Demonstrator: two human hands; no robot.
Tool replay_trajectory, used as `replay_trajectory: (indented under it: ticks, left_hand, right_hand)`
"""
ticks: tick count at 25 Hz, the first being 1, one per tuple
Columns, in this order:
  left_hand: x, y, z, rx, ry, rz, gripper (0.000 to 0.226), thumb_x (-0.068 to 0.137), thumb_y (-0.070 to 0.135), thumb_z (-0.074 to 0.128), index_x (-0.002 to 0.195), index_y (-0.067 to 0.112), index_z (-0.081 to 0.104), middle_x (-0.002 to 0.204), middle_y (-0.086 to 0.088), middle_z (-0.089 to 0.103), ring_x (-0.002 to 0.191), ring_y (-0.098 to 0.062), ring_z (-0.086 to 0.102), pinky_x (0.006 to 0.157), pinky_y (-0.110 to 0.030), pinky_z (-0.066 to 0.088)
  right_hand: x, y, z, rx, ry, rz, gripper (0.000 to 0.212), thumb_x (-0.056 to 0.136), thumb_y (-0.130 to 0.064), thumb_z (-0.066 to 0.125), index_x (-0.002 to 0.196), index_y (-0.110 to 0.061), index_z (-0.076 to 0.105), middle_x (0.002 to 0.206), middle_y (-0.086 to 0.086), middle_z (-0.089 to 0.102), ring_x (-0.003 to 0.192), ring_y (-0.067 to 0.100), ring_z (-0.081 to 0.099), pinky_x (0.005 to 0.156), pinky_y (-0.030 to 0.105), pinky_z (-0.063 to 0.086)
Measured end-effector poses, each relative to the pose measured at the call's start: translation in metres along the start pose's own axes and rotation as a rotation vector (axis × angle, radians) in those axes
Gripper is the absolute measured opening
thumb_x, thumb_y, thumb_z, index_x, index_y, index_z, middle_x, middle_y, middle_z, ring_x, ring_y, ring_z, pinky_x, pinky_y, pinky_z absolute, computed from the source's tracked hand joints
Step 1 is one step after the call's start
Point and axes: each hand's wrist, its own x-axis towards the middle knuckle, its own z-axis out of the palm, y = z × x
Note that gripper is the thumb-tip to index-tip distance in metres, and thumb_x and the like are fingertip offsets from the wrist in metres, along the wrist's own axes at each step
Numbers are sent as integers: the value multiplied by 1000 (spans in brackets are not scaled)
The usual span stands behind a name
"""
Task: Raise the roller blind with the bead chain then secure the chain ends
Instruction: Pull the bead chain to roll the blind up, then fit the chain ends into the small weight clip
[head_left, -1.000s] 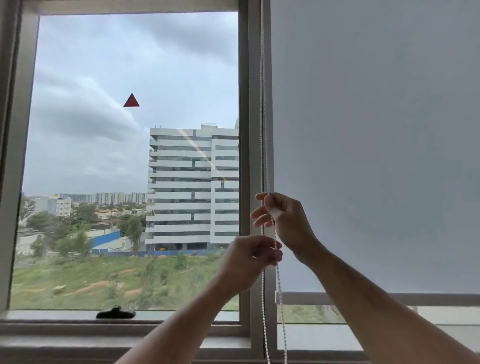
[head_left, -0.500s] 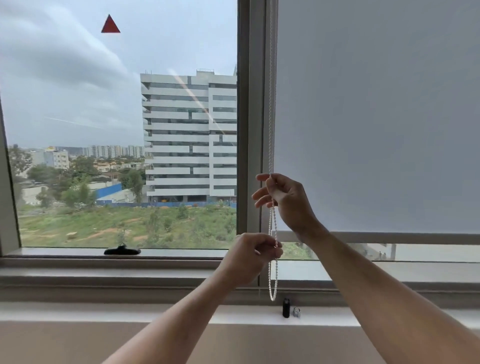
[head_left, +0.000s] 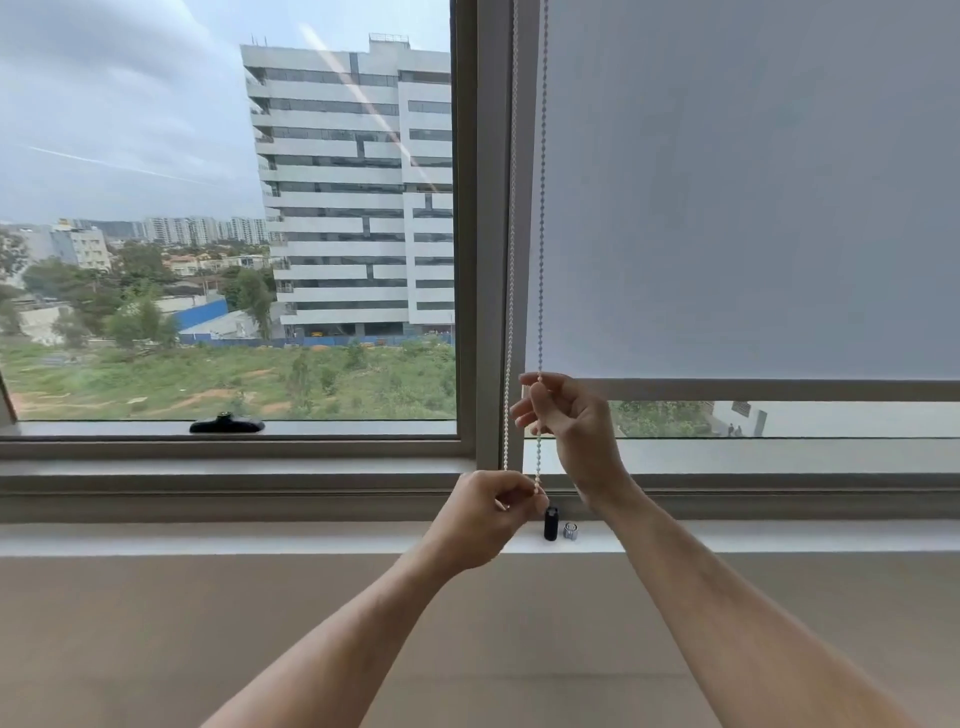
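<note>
A grey roller blind (head_left: 748, 197) covers most of the right window pane; its bottom bar (head_left: 779, 389) hangs a little above the frame. The white bead chain (head_left: 542, 208) runs down in two strands beside the centre mullion. My right hand (head_left: 571, 426) pinches the right strand at the level of the bottom bar. Lower down, at sill height, my left hand (head_left: 488, 512) is closed on the chain's bottom end, where both strands meet.
A small black cylinder (head_left: 551, 523) and a small silver piece (head_left: 570, 530) stand on the white sill just right of my left hand. A black handle (head_left: 227, 424) lies on the left window's ledge. The left pane is uncovered.
The view has tilted downward, showing the sill and wall below. My left hand has dropped to the chain's bottom end, so the loop that hung below it is now gathered in that hand.
</note>
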Motion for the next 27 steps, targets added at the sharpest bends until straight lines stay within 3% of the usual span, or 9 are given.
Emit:
replay_trajectory:
  ticks: [3,5,8,12,17,21,23,25,27]
  left_hand:
    - [-8,-12,7,-18,16,-28,11,87,26,71,82,18,75,78,2,76,76,-16,69,72,-29,55]
    - [-11,-20,10,-31,29,-67,15,89,29,68,85,16,76,80,-4,76,80,-23,67,75,-35,53]
    - [-16,-33,15,28,39,-96,18,91,35,65,92,22,77,89,4,76,84,-12,63,76,-29,50]
    - [-21,-49,22,91,69,-83,17,93,30,62,99,25,76,104,18,67,107,0,50,88,-18,39]
    - [-28,-68,26,106,122,-72,30,92,10,62,115,28,68,118,24,55,120,5,46,101,-15,36]
    - [-27,-74,29,78,158,-40,45,87,-3,60,121,25,66,126,18,54,124,5,47,101,-6,31]
    - [-28,-77,30,63,164,-28,48,86,-4,60,122,27,65,127,17,54,125,2,48,102,-8,33]
    - [-30,-80,31,55,161,-21,48,85,-2,61,123,29,65,128,15,55,126,-3,50,103,-13,36]
    - [-31,-81,32,54,158,6,48,85,2,63,124,29,64,129,13,57,127,-7,51,104,-14,35]
  right_hand:
    - [-17,29,-16,34,129,60,30,96,-42,55,98,-18,71,70,-1,71,67,15,67,63,24,52]
    - [-28,54,-28,10,226,146,29,98,-40,55,92,-17,72,68,1,70,63,15,65,59,23,52]
    - [-44,97,-45,-96,294,292,18,96,-28,61,88,-16,73,65,1,71,58,11,64,53,20,50]
    - [-60,154,-66,-215,339,474,14,95,-16,62,95,-5,71,66,3,70,55,13,61,50,15,46]
    - [-60,210,-76,-395,265,600,8,90,-14,64,96,-18,68,88,6,72,72,22,67,60,22,48]
    - [-40,241,-70,-527,195,657,34,87,-16,68,119,-10,63,91,3,67,95,27,64,85,34,49]
    - [-29,252,-66,-599,166,675,46,85,-19,69,128,-11,58,96,4,68,101,26,62,92,38,47]
    - [-17,260,-64,-661,132,682,53,83,-20,71,132,-11,55,99,5,65,101,26,61,87,37,47]
    - [-8,271,-62,-713,87,697,47,82,-19,71,127,-12,59,100,5,64,96,25,60,79,36,48]
